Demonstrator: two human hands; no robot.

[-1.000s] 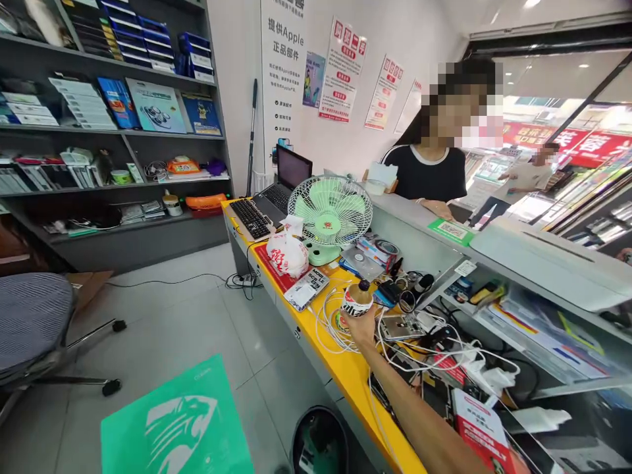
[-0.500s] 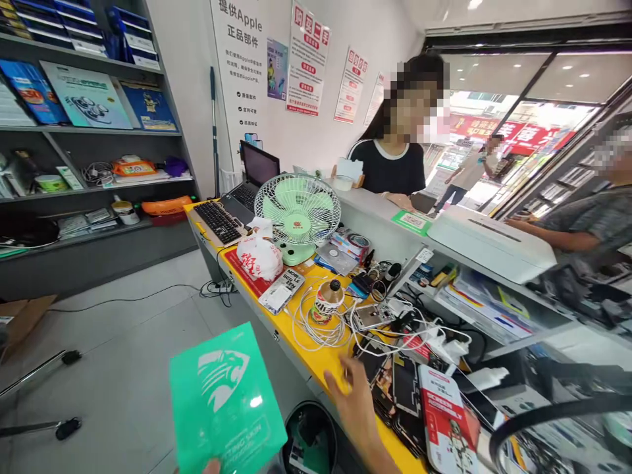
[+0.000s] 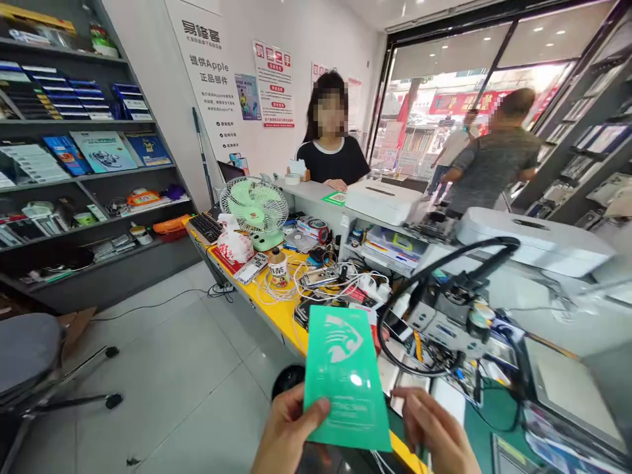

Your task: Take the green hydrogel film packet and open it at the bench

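A flat green packet (image 3: 340, 382) with a white animal-head emblem is in my left hand (image 3: 291, 421). The left thumb presses on its front near the lower left corner, and the fingers go behind it. My right hand (image 3: 434, 428) is just right of the packet, apart from its edge, with loosely bent fingers and nothing visible in them. Behind the packet, the yellow workbench (image 3: 281, 322) carries coiled white cables (image 3: 276, 289), a bottle (image 3: 278, 268) and phone parts. The packet hides part of the bench.
A black ring-shaped frame on an arm (image 3: 382, 316) stands over the bench to the right. A green fan (image 3: 254, 207) and a plastic bag (image 3: 232, 243) are farther back. A bin (image 3: 286, 378) sits below the bench. A person (image 3: 333, 158) stands behind the counter (image 3: 309, 189).
The view has swung right. The green packet has risen and moved right in my left hand, in front of the bench. My right hand has moved to the packet's right side.
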